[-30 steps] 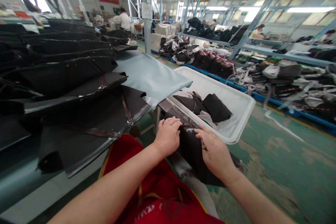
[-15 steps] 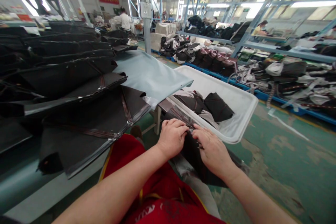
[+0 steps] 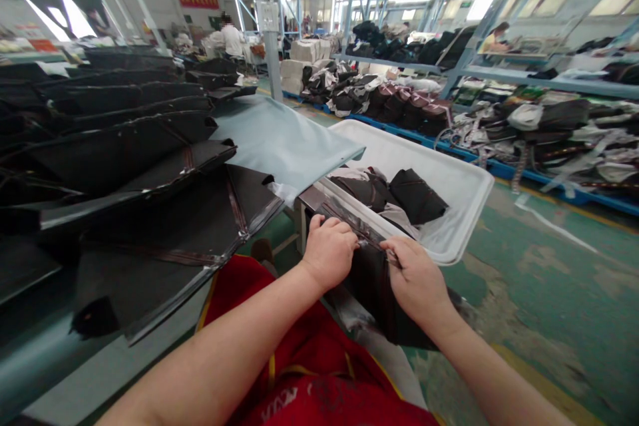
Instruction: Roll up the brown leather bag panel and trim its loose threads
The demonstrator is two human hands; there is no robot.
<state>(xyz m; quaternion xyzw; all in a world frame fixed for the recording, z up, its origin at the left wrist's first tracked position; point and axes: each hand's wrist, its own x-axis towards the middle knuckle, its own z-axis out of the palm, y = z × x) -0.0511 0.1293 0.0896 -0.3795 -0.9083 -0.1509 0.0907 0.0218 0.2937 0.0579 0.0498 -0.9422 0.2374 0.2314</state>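
A dark fabric panel [image 3: 369, 286] with a brownish strip along its upper edge hangs in front of me, beside the white bin. My left hand [image 3: 330, 249] is closed over that edge, its fingers curled round it. To its right, my right hand [image 3: 417, 276] pinches the same edge between thumb and fingers. Both palms face down, and the fingertips are partly hidden. Beneath the panel's far end shows a narrow metal ledge [image 3: 313, 198].
Dark sewn pieces [image 3: 164, 239] lie stacked on the table at left. A pale blue-grey sheet [image 3: 279, 140] covers its far corner. The white bin [image 3: 469, 213] holds dark and light fabric pieces. Racks and blue pallets [image 3: 559, 196] with piled goods stand behind; people work in the background.
My right hand has slid rightward along the edge, away from my left hand, and its fingers have tightened into a pinch. My left hand has stayed nearly in place.
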